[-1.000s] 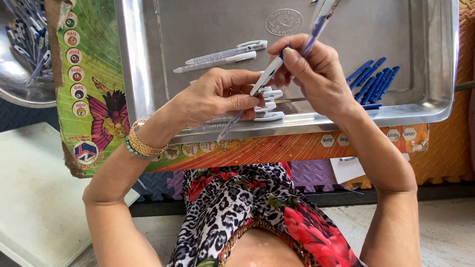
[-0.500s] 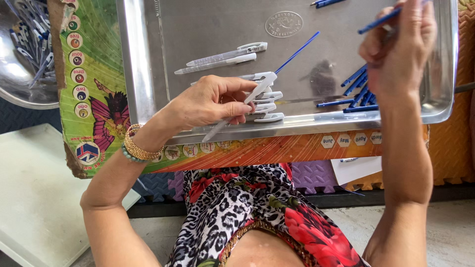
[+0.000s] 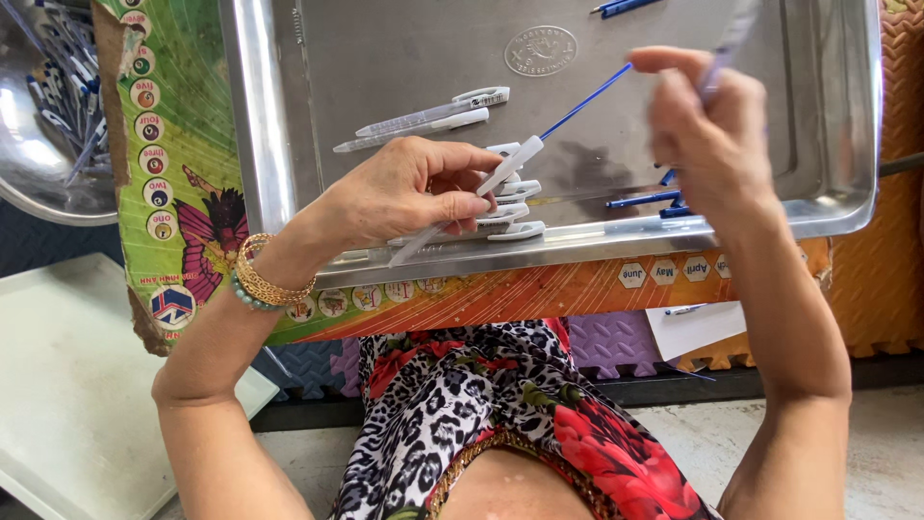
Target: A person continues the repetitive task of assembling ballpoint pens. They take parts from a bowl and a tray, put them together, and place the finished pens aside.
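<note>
Right hand [image 3: 717, 144] lower (slim clear pen barrel [image 3: 462, 212])

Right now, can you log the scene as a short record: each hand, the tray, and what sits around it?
left hand: pinches a clear pen barrel with a blue refill sticking out
right hand: raised over the tray, something thin in its fingers, blurred
steel tray: holds white pen barrels and blue refills
left of tray: metal bowl of pen parts
</note>
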